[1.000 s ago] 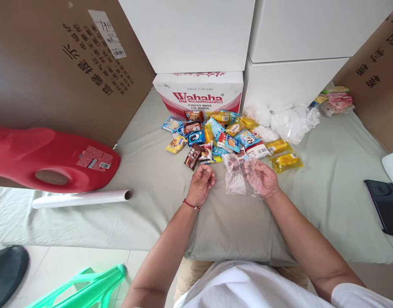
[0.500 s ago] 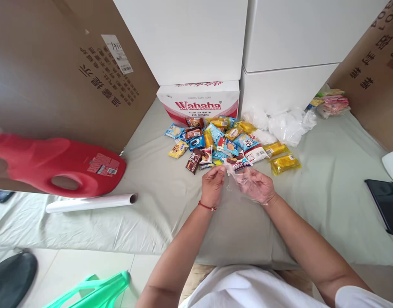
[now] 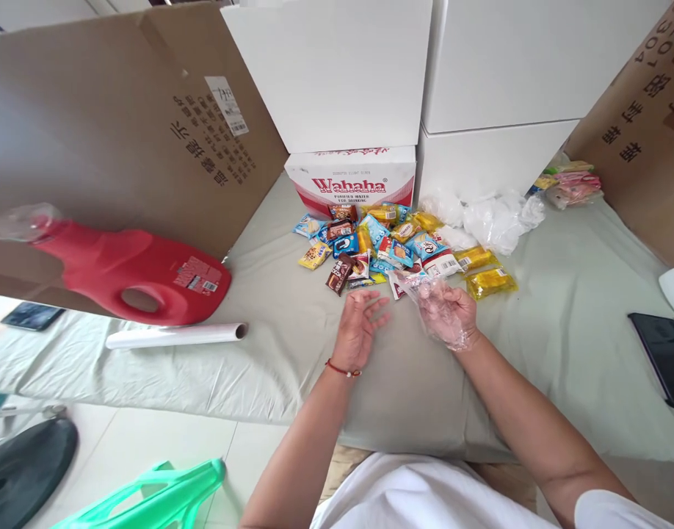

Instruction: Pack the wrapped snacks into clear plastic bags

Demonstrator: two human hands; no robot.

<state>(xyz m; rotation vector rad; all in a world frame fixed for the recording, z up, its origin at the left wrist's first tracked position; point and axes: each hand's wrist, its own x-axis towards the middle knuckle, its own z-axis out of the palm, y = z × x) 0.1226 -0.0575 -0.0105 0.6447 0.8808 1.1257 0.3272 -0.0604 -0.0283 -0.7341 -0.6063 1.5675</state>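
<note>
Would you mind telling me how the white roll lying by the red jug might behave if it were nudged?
The white roll is a long round tube lying on its side, so it would probably roll. The wrinkled cloth beneath might slow it. The red jug close behind could stop it.

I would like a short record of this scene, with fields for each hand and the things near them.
left hand: bare, fingers spread, holding nothing
right hand: inside a clear plastic glove
nearest things: snack packets heaped just beyond both hands
surface: grey-green sheet
left side: red jug lying down, white roll beside it
behind: Wahaha box
</note>
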